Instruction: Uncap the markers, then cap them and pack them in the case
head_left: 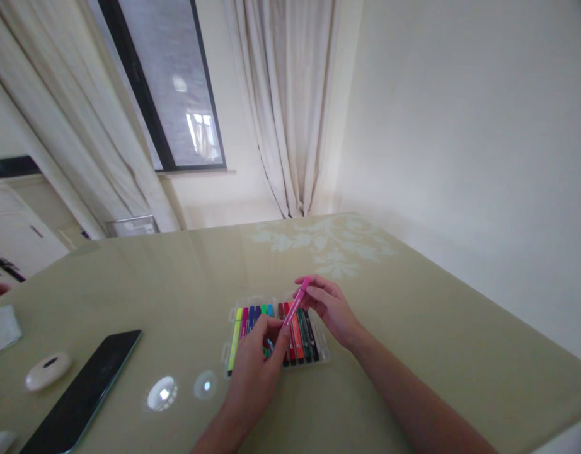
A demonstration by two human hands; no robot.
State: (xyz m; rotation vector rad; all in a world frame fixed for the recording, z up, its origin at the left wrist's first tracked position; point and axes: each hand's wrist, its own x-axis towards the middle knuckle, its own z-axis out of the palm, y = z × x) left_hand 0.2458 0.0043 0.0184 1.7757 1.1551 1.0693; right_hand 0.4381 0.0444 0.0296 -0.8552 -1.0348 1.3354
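A pink marker pen (295, 306) is held tilted above an open clear plastic case (324, 353). My left hand (261, 359) pinches its lower end, and the fingers of my right hand (329, 309) close on the pink cap at its upper end. Several markers lie side by side in the case: a yellow one (235, 340) at the left edge, purple, blue and green ones beside it, then red, orange (297, 337), dark green and black (312, 337) ones on the right. My left hand hides the middle of the case.
On the left of the table (177, 277) lies a dark flat phone or tablet (82, 397). Beside it are a white rounded object (48, 371) and a folded white cloth or tissue (3, 329). Curtains (290, 101) and a window (177, 82) stand behind; a wall (470, 139) runs along the right.
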